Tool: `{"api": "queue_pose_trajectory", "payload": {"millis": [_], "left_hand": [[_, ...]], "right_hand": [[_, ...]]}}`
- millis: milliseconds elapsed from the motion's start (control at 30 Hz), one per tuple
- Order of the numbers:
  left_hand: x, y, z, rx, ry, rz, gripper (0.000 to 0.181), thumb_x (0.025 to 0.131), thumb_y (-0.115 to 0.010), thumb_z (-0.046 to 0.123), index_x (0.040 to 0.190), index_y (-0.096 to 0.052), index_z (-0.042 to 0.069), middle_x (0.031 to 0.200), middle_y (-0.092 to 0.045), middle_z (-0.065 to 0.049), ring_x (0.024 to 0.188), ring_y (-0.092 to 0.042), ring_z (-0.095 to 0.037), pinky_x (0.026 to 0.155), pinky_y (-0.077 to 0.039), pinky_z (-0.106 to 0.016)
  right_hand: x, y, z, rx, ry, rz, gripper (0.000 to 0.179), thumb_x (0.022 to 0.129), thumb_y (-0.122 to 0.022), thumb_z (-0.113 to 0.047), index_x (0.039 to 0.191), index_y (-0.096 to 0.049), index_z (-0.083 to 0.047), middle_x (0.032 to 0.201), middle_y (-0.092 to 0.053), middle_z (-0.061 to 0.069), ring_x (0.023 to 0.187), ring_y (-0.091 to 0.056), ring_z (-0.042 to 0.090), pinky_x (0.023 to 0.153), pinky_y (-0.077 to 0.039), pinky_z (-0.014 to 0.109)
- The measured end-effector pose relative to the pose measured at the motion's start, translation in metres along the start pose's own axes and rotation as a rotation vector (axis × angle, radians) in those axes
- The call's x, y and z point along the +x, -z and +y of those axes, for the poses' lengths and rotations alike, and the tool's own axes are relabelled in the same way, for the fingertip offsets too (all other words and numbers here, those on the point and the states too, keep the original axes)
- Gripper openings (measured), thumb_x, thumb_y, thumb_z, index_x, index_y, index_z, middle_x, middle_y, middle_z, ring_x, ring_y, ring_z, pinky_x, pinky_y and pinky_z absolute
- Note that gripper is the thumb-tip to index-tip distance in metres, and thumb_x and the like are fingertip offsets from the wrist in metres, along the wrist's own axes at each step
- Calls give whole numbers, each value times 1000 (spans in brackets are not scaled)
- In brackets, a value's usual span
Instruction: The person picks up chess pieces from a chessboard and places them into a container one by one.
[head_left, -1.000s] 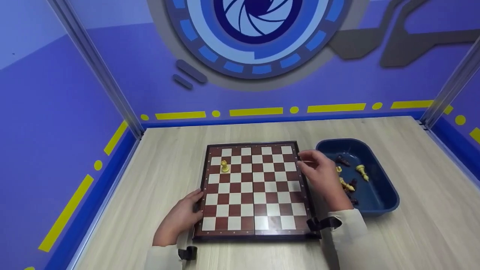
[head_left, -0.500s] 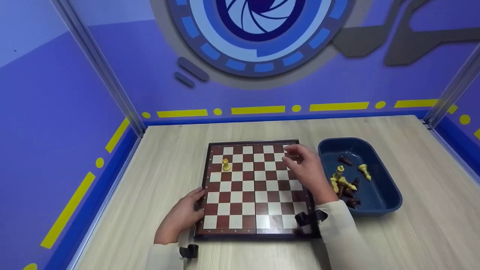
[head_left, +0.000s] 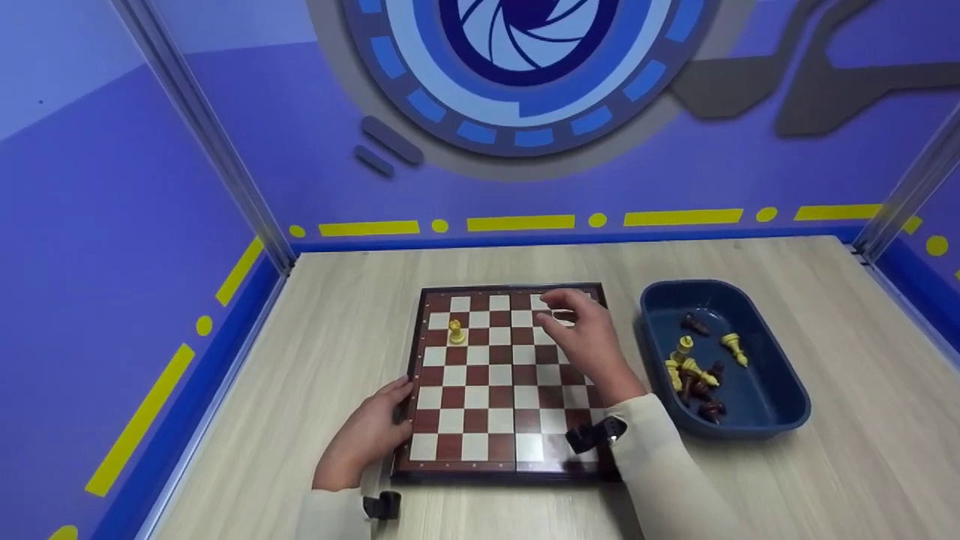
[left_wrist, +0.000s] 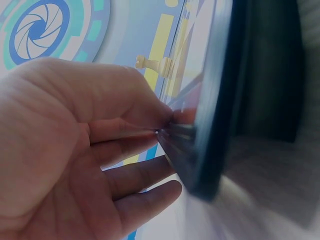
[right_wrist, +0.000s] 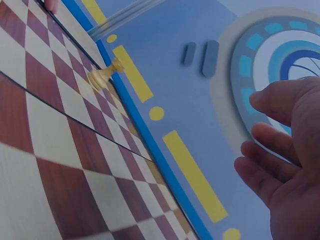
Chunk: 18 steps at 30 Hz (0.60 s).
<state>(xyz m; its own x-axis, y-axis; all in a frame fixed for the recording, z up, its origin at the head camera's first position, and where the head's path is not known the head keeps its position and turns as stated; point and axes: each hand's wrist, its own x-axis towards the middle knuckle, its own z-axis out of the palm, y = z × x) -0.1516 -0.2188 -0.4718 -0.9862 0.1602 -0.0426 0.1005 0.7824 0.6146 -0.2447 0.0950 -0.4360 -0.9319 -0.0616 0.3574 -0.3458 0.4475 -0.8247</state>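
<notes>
A chessboard (head_left: 480,390) with brown and white squares lies on the table. One cream rook (head_left: 457,333) stands upright on its far left part; the right wrist view also shows the rook (right_wrist: 101,77). My left hand (head_left: 364,439) rests against the board's left edge, its thumb and fingertips touching the rim. In the left wrist view the fingers of this hand (left_wrist: 95,135) are loosely extended at the board's dark edge. Over the right half of the board hovers my right hand (head_left: 589,337), thumb and index finger apart with nothing between them.
A dark blue tray (head_left: 780,375) sits to the right of the board, holding several cream chess pieces (head_left: 734,349) and dark brown chess pieces (head_left: 711,409) lying in a loose heap. Printed blue walls (head_left: 225,150) enclose the table (head_left: 352,315) at the back and sides.
My right hand has moved left from beside the board's right edge to over its right half. The left hand stays at the left edge, and the rook stands on the same square.
</notes>
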Motion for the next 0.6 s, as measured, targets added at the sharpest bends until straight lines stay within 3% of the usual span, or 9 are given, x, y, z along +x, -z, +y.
{"api": "queue_pose_trajectory", "payload": {"millis": [267, 433, 600], "left_hand": [[-1, -3, -1, -5, 31, -14, 60, 82, -62, 9, 138, -48, -6, 150, -41, -18, 138, -40, -38, 111, -37, -49], [-1, -3, -2, -11, 12, -5, 59, 83, -61, 9, 138, -47, -7, 150, -41, -19, 137, -40, -38, 110, -38, -48], [-1, -1, -1, -12, -14, 3, 59, 81, -60, 7, 137, -48, -8, 149, -43, -19, 137, -41, -38, 109, -39, -49]], "right_hand": [[4, -23, -2, 53, -20, -20, 23, 88, -71, -16, 110, -68, -15, 111, -67, 6, 106, -65, 24, 92, -54, 40], [8, -35, 0, 110, -22, -36, 24, 86, -73, -12, 109, -68, -9, 109, -67, 7, 105, -65, 25, 92, -54, 41], [11, -44, 0, 96, -53, -60, 23, 87, -72, -18, 110, -68, -15, 111, -67, 6, 105, -64, 21, 90, -53, 39]]}}
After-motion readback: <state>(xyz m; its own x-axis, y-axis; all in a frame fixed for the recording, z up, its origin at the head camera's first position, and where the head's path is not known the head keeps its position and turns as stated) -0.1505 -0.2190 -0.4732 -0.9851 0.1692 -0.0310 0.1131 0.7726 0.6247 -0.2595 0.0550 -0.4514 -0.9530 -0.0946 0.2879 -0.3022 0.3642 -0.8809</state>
